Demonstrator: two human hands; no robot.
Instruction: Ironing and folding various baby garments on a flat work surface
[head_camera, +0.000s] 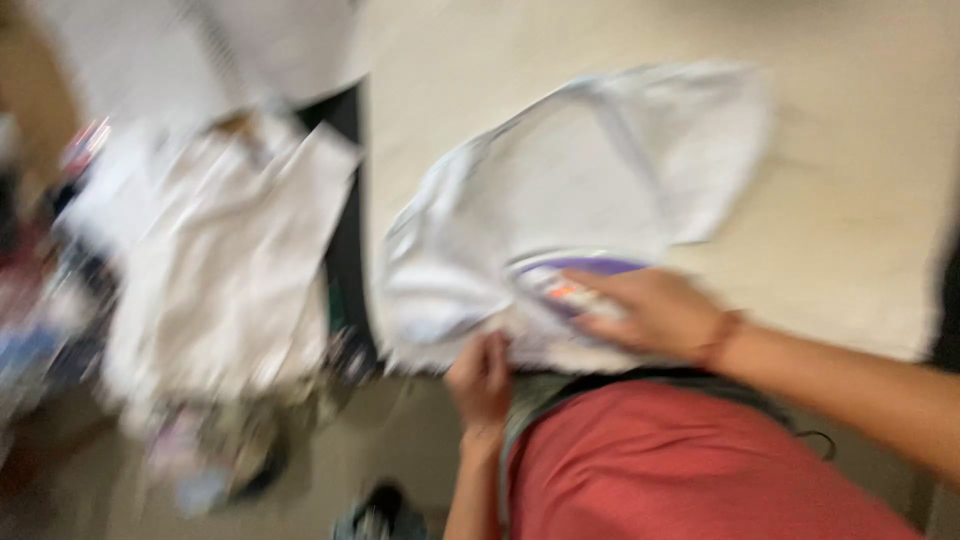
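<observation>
Two hands were at work on a white garment spread over a pale desk. The left hand was closed on the garment's near hem at the desk edge, fingers curled into the cloth. The right hand lay palm down over a purple-and-white iron, which sat on the lower part of the garment; the grip appeared wrapped round the iron's top, though blur made the finger positions hard to confirm. A reddish band showed at the right wrist.

The garment's upper portion lay fairly flat toward the far side of the desk, while the near portion round the iron was bunched and creased. By that evidence, the pressing looked partly done: the far area appeared smoothed, the near folds remained to be dealt with. This is a judgement only, given heavy motion blur.

To the left, well apart from the desk, a heap of pale cloths rested over mixed clutter. The person's red top filled the lower frame.
</observation>
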